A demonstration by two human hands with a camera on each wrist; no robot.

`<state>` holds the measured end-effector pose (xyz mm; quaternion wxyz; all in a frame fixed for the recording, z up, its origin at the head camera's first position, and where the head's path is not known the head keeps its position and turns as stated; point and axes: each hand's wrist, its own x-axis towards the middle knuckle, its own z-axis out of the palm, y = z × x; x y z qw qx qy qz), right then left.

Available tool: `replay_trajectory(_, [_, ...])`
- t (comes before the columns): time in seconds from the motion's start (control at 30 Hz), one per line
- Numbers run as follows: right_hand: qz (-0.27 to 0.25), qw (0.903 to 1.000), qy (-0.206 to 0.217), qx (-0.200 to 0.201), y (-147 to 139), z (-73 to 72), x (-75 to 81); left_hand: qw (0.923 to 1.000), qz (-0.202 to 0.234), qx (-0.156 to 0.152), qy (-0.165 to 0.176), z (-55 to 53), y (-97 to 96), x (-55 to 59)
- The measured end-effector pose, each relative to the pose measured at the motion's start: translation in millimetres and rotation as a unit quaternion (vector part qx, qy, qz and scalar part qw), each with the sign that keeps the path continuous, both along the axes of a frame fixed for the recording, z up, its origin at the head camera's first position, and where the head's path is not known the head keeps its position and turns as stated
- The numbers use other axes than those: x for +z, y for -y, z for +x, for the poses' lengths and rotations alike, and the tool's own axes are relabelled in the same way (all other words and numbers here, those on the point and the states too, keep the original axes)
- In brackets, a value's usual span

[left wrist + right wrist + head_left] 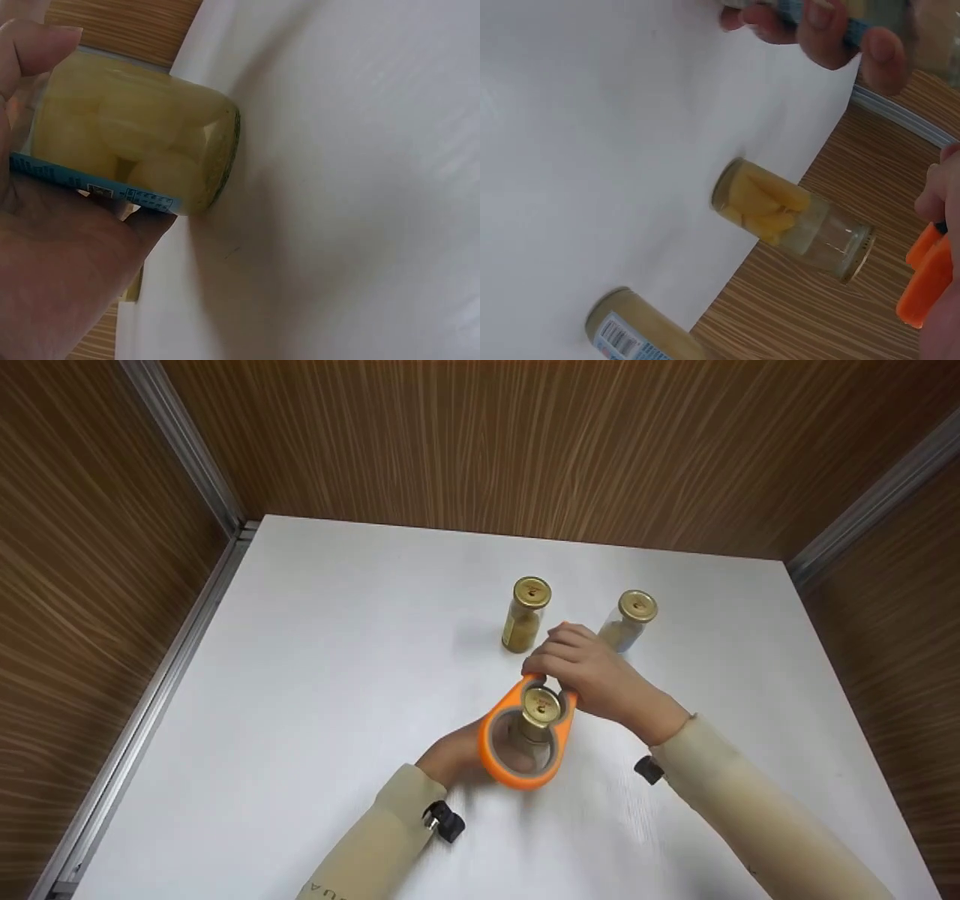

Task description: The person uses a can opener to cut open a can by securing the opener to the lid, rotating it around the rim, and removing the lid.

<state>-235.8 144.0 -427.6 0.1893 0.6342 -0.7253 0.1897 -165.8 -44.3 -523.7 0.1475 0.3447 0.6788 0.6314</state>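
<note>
My left hand (461, 750) grips a glass jar (127, 124) of pale round fruit with a blue label. In the left wrist view, the base of this jar is above the white table. An orange jar opener (487, 750) with grey inner rings is held by my right hand (589, 667), fingers curled round its handles. The jar's gold lid (541, 705) shows within the opener's frame in the head view; whether the opener clamps it I cannot tell. In the right wrist view, the orange handles (928, 285) are at the right edge.
A gold-lidded jar of yellow fruit pieces (523, 622) stands on the white table (337, 660) beyond my hands. Another labelled jar (626, 619) stands to its right, partly behind my right hand. Wood-grain panels (487, 450) border the table.
</note>
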Motion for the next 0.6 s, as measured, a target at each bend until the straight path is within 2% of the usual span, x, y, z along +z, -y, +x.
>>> replay_trajectory(0.07, [-0.018, 0.9998, 0.006, 0.0, 1.9, 0.0, 6.6, 1.0, 0.006, -0.002, -0.004, -4.0, -1.8, -2.9])
replay_trajectory(0.17, [-0.021, 0.9998, 0.002, 0.0, 3.8, 1.7, 13.1, 0.9997, -0.019, 0.005, -0.014, -3.9, -1.2, -3.4])
replay_trajectory(0.3, [-0.022, 0.9997, 0.0, -0.001, 2.5, 5.2, 13.3, 0.9992, -0.036, 0.013, -0.013, -2.8, -2.3, -2.9])
replay_trajectory(0.43, [-0.029, 0.9995, 0.008, -0.004, -3.1, 8.2, 9.2, 0.9985, -0.049, 0.012, 0.022, 3.3, -3.1, -4.0])
replay_trajectory(0.53, [-0.029, 0.9995, 0.012, -0.006, -7.0, 10.7, 6.4, 0.9971, -0.041, 0.017, 0.061, 9.5, 0.2, -4.7])
replay_trajectory(0.6, [-0.03, 0.9995, 0.01, -0.008, -9.3, 12.7, 5.2, 0.9975, -0.035, 0.024, 0.057, 12.2, 2.3, -4.3])
